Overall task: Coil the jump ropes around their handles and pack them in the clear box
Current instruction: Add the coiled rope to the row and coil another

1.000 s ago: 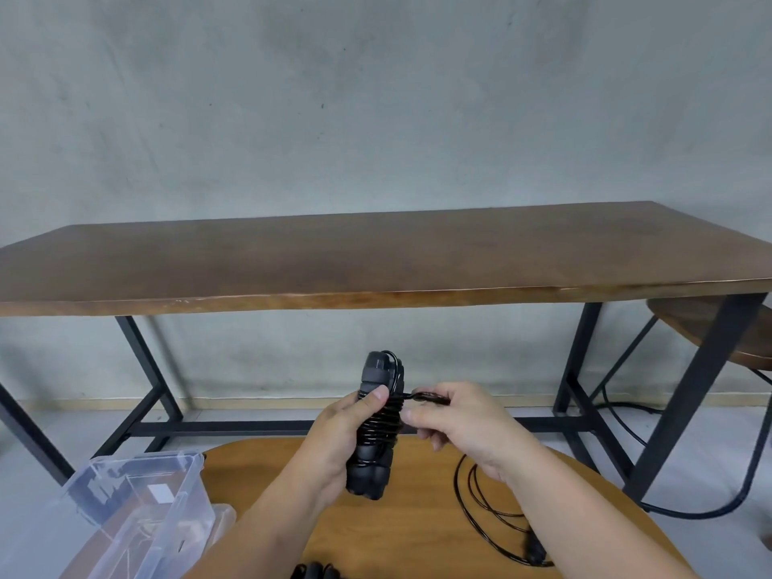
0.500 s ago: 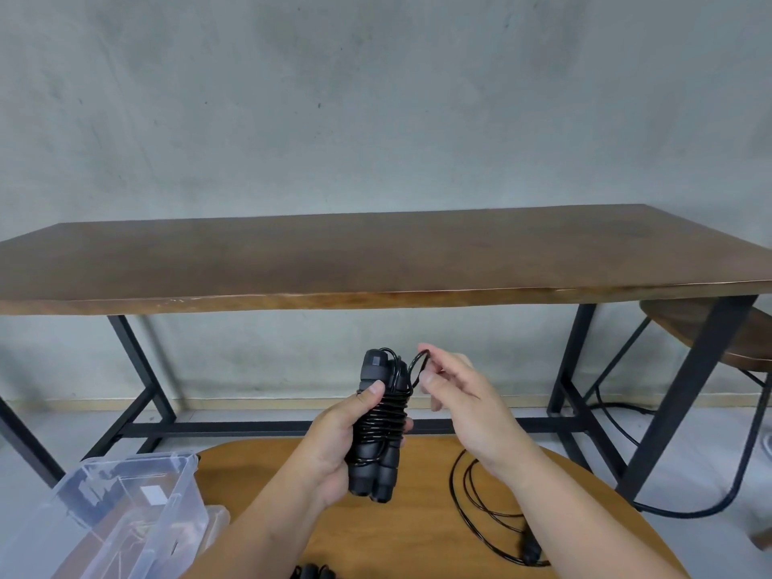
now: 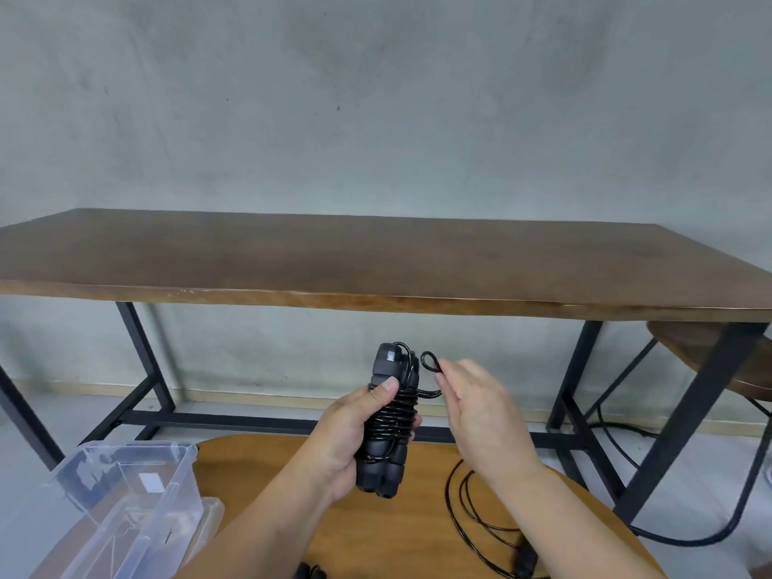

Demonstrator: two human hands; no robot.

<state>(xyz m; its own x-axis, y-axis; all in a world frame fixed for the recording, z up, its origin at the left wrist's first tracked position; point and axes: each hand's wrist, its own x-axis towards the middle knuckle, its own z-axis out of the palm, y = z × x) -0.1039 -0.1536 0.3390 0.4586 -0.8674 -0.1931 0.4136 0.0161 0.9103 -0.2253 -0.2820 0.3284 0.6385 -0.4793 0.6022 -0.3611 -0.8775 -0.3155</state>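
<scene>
A: Jump rope — there it is, both black handles side by side in the left hand, cord wound round their middle, held upright above the round wooden counter.

B: And the right hand?

A: Fingertips pinching the last little loop of cord, just beside the handle tops. The rest of that hand looks relaxed. My read is that it's the tuck — the end going under a wrap or over the tops.

B: What spoils it?

A: The cord looks springy and slick. If the loop slips from the pinch before it's anchored, I'd expect the top wraps to loosen and the coil to unwind down the handles. The left thumb presses on the upper wraps; ease off too soon and the same thing follows. And a slack bundle may spring open once dropped into the box.

B: The box is close?

A: Clear box, lower left, open at the top, at the counter's edge. I can't tell what's inside through the plastic.

B: Give me the tally.

A: One wound rope in the hands. One loose rope lying uncoiled on the counter to the right, a handle end near the bottom edge. Something black peeks in at the very bottom — possibly another bundle, too cropped to say. One clear box. Two hands. Behind, one long table and one stool.
</scene>
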